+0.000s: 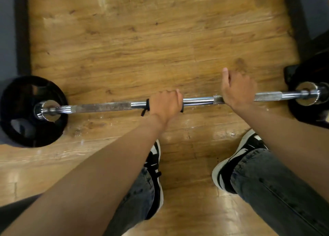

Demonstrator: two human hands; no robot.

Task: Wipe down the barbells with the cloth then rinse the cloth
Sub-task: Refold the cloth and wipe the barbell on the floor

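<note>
Long chrome steel barbell w/ dull rusty knurled sections [197,100] lying across wood-grain plank floor [142,40], running 9 to 3 o'clock through mid-frame, slightly tilted up toward 3.

Black round cast weight plate w/ cut-out grip holes [33,111] on bar end at 9 o'clock, resting on floor. Second black weight plate [309,86] on opposite end at 3 o'clock, partly cut off by frame edge.

Left hand [165,105] near centre, fingers curled over bar from above, gripping a thin black cloth [147,105] wrapped round the shaft; only dark edges of cloth visible either side of fist, plus a short strip hanging down at 7 o'clock of hand. Cloth sits on shiny smooth section just beside rusty knurl toward 9.

Right hand [237,91] further along toward 3 o'clock, well apart from left, closed round bar on knurled section, thumb sticking up toward 12. Nothing else seen in that hand.

Both bare forearms coming in from 6 o'clock. Below bar: pair of black-and-white sneakers [233,164] and grey-blue denim jeans [276,191], feet planted either side at approx 6 and 5 o'clock.

Dark grey floor strips [8,31] flanking wood at 9 and 3 edges.
</note>
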